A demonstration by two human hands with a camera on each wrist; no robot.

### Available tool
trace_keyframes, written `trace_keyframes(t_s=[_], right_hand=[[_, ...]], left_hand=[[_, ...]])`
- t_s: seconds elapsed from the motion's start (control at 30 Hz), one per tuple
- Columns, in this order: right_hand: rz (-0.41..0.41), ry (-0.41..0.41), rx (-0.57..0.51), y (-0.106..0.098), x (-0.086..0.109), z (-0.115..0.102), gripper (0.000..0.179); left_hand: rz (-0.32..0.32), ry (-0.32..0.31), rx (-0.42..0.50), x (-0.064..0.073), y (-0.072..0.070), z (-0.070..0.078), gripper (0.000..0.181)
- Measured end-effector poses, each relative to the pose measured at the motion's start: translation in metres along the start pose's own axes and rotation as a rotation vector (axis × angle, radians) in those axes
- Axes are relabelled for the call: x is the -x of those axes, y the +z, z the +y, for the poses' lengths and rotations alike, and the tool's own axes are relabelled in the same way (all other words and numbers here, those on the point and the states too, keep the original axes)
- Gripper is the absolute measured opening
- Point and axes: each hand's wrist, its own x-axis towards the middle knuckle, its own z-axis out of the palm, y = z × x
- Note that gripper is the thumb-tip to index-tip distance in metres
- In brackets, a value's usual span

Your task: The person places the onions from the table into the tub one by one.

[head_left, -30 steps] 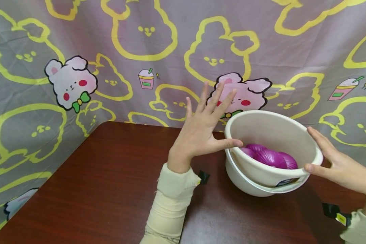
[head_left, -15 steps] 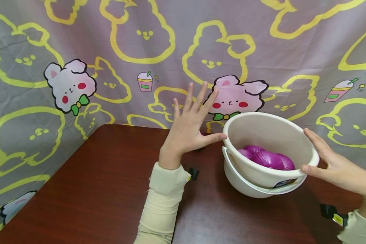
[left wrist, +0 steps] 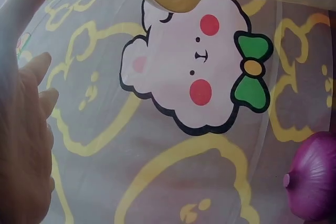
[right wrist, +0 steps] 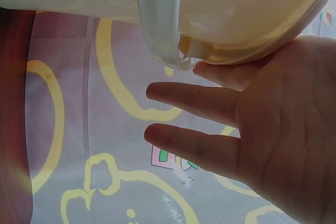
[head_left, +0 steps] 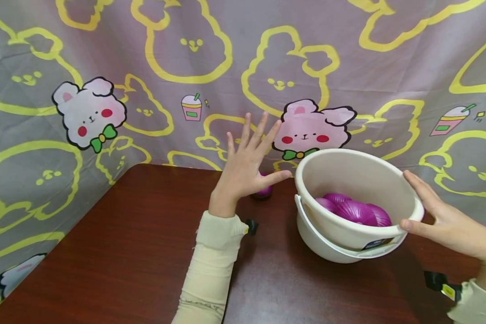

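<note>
A cream bucket (head_left: pixel 389 180) with a hanging handle (head_left: pixel 332 245) stands on the right side of the table, and several purple onions (head_left: pixel 358 212) lie inside it. At its right rim is my right hand (head_left: pixel 449 220), thumb and forefinger spread wide against the edge. In the right wrist view, its other fingers (right wrist: pixel 194 103) stretch out straight beside the bucket. My left hand (head_left: pixel 240 173) hovers left of the bucket, palm away, fingers fanned out and holding nothing. Behind its wrist side, another purple onion (left wrist: pixel 314 179) sits on the table, partly hidden by the hand in the head view.
The dark red-brown table (head_left: pixel 117 252) reaches back to a grey-pink curtain (head_left: pixel 210 40) printed with yellow outlines and rabbit faces. A dark label (head_left: pixel 375 243) marks the bucket's front. Black straps with yellow tags show at both wrists.
My left hand has moved left, away from the bucket's rim, uncovering part of the onion on the table. The right hand stays at the rim, and the head view has shifted slightly.
</note>
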Motion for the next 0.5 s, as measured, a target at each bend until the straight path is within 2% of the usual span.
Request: trace_keyframes(t_s=[0.2,0.5], right_hand=[[0.014,-0.020,0.016,0.000,0.001,0.001,0.096],[0.002,0.000,0.007,0.000,0.001,0.000,0.097]], left_hand=[[0.002,-0.008,0.033,0.000,0.006,-0.006,0.100],[-0.091,-0.077,0.099,-0.001,0.024,-0.021,0.098]])
